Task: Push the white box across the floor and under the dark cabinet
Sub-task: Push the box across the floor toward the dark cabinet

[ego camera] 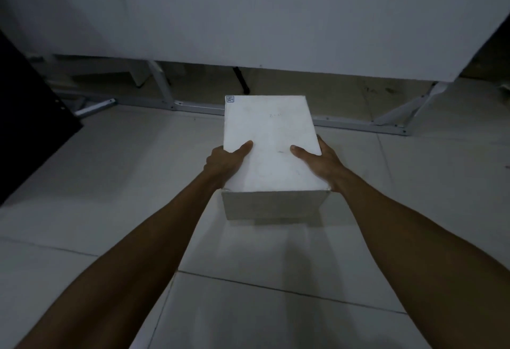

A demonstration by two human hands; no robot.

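The white box (269, 138) sits in the middle of the head view on the pale tiled floor, with a small label at its far left top corner. My left hand (225, 162) grips its left side, thumb lying on the lid. On the opposite side my right hand (320, 161) holds it the same way. A dark cabinet (30, 116) fills the left edge of the view, well to the left of the box.
A large white panel (262, 17) on a white metal frame (193, 107) stands just beyond the box, with a low gap beneath it. A black leg (242, 80) shows in that gap. Tiled floor (276, 307) spreads in front and to both sides.
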